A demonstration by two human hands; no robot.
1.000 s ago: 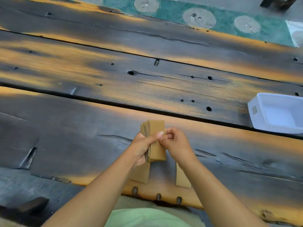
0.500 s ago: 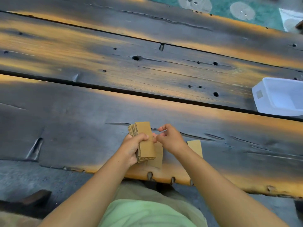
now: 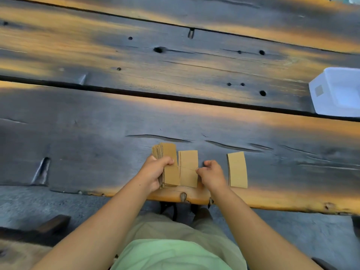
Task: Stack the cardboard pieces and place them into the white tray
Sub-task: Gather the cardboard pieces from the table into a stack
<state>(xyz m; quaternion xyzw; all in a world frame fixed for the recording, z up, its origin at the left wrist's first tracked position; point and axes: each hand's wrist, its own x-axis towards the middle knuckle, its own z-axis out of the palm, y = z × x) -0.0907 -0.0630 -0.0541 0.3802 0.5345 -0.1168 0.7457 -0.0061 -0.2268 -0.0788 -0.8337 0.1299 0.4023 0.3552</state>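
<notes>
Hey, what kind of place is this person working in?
Probably an outdoor or workshop spot: a rough, weathered plank table with knotholes and cracks, bare concrete floor below. No walls or sky show, so I can't be sure.

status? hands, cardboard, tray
Left hand grips stack. Right hand pinching loose piece; another lies beside. White tray far right, path unobstructed.

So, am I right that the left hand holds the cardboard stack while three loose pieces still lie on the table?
Not quite: the head view shows two loose pieces on the table, not three. The left hand does hold the cardboard stack.
</notes>
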